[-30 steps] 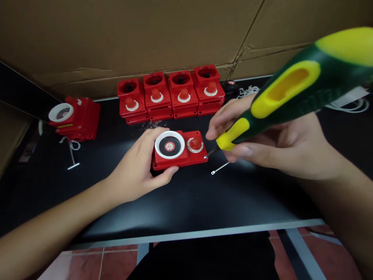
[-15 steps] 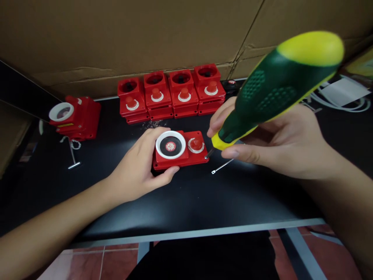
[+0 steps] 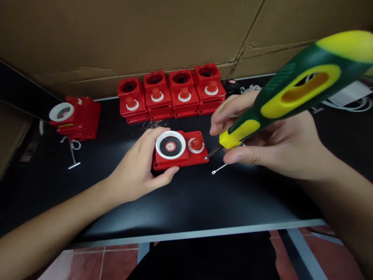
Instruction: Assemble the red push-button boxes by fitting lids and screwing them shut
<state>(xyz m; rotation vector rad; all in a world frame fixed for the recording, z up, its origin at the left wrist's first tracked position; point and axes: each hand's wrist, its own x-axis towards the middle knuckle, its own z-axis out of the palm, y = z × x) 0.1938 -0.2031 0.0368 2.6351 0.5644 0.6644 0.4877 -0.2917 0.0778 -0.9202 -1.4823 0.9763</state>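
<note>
My left hand [image 3: 145,163] is closed round the left end of a red box [image 3: 186,160] lying on the black table. A white ring [image 3: 170,133] surrounds the box's round black window, and a red knob [image 3: 197,144] stands on its right half. In my right hand [image 3: 279,147] is a green and yellow screwdriver [image 3: 279,95], tilted with its handle up to the right. The screwdriver's tip meets a small screw [image 3: 206,158] at the box's near right corner. A thin metal rod [image 3: 219,168] with a holed end lies under my right hand, partly hidden.
Several red boxes [image 3: 183,103] stand in a row against the cardboard wall [image 3: 131,35]. At the left is another red box [image 3: 84,116] with a small T-shaped metal rod [image 3: 73,155] tied on. White cable [image 3: 349,104] lies at the far right. The table's grey edge [image 3: 198,235] runs along the front.
The screwdriver's handle has turned, showing its yellow-rimmed opening, and leans further right. My right fingers have shifted slightly around it. My left hand and the box have stayed put.
</note>
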